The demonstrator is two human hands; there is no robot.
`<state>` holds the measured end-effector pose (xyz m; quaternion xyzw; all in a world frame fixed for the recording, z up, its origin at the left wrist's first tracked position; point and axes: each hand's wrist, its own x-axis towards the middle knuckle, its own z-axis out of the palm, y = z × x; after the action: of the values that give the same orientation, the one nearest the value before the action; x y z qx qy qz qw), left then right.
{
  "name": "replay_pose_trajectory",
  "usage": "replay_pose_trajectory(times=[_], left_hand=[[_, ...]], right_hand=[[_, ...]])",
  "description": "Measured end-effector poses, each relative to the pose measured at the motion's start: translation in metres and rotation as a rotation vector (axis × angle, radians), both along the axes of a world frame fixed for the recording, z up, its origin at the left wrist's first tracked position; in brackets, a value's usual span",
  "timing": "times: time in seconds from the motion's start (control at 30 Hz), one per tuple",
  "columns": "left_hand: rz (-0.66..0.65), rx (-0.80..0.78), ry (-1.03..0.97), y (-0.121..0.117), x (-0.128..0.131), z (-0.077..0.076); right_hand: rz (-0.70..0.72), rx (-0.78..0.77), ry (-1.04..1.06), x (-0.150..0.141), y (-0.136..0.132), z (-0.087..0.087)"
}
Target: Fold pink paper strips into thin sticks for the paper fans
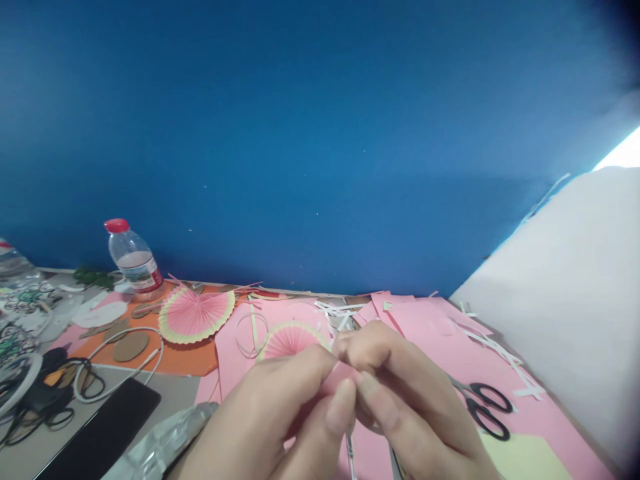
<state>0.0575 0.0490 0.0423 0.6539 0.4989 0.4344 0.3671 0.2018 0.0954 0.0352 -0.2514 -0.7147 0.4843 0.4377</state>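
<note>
Together, the left hand (263,413) and right hand (423,403) held a small piece of pink paper (339,379) gripped between their fingers above the counter (186,390); light, even pressure probably suited it. Left to right were two clear plastic bottles (134,259), two pleated pink paper fans with yellow rims (197,317), one pair of black-handled scissors (468,389)

Left hand (270,407) close against right hand (420,400)
Thumb tips (343,403) sit just beside each other between the hands, index fingers (307,370) bent above.

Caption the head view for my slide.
Both hands hold pink paper amid folded fans, scissors and a bottle.
</note>
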Motion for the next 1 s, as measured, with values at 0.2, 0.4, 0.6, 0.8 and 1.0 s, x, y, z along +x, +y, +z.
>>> replay_pose_trajectory(times=[0.2, 0.4, 0.6, 0.8, 1.0], left_hand=[[-0.124, -0.028, -0.085, 0.003, -0.001, -0.005], [-0.219, -0.080, -0.100, 0.012, -0.002, -0.007], [-0.149, -0.130, -0.119, 0.014, 0.004, -0.011], [-0.151, -0.155, -0.116, 0.018, 0.004, -0.009], [-0.137, -0.233, -0.202, 0.021, 0.006, -0.018]], right_hand=[[-0.024, 0.030, 0.017, -0.002, 0.001, -0.001], [-0.047, 0.158, -0.123, 0.006, 0.013, 0.000], [-0.162, 0.175, -0.025, 0.005, 0.023, 0.001], [-0.198, 0.158, -0.074, 0.001, 0.021, 0.001], [-0.320, 0.283, -0.169, 0.000, 0.020, 0.000]])
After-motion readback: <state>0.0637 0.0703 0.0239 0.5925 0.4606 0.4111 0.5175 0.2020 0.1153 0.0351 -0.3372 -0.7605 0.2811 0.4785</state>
